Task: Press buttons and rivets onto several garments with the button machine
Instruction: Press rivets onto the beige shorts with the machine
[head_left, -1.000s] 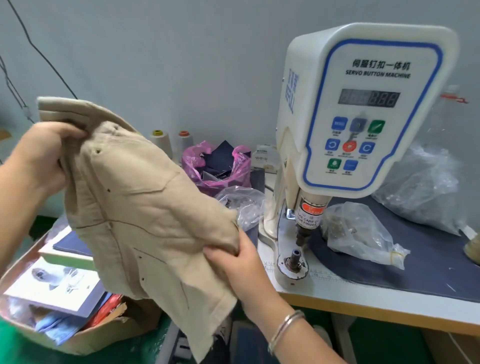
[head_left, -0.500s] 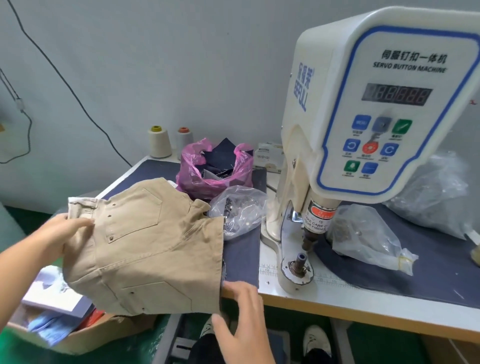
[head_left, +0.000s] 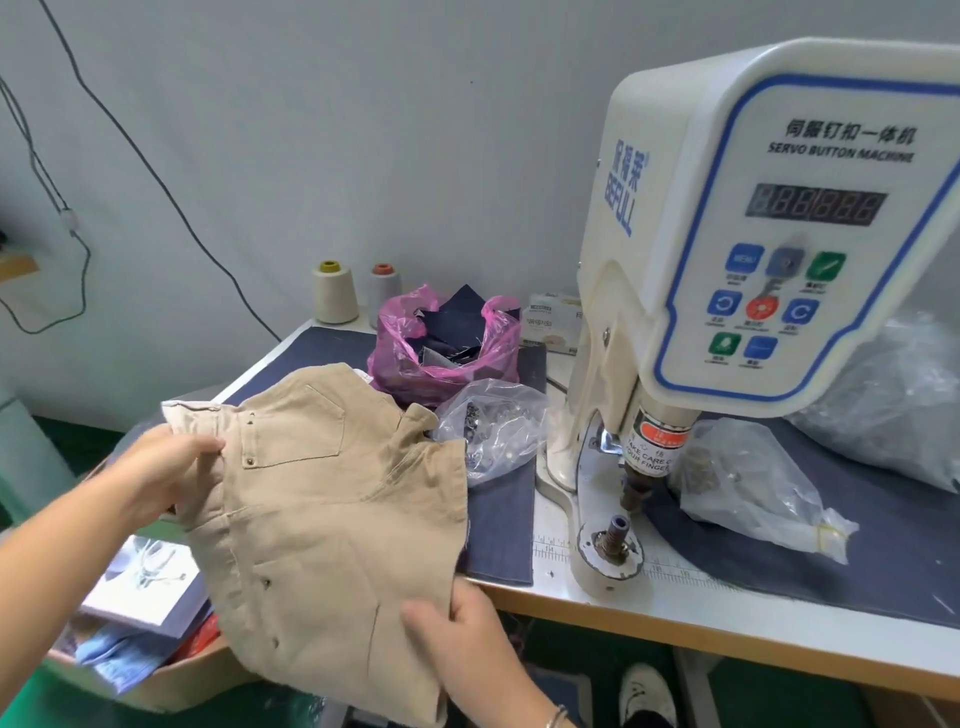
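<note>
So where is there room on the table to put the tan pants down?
The dark mat shows a bare strip between the tan pants and the button machine base. The white table front edge, right of the machine's lower die, is also bare. The back is crowded: pink bag, clear bag of buttons.

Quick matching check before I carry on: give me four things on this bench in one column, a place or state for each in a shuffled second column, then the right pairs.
Things:
1. beige garment
2. pink bag
3. yellow-capped thread cone
4. lower die

Places or states:
A. at the table's far left corner by the wall
B. held at both ends by the left hand and right hand
C. bare, under the button machine head
D. stuffed with dark fabric scraps

Pairs: 1-B, 2-D, 3-A, 4-C
</note>
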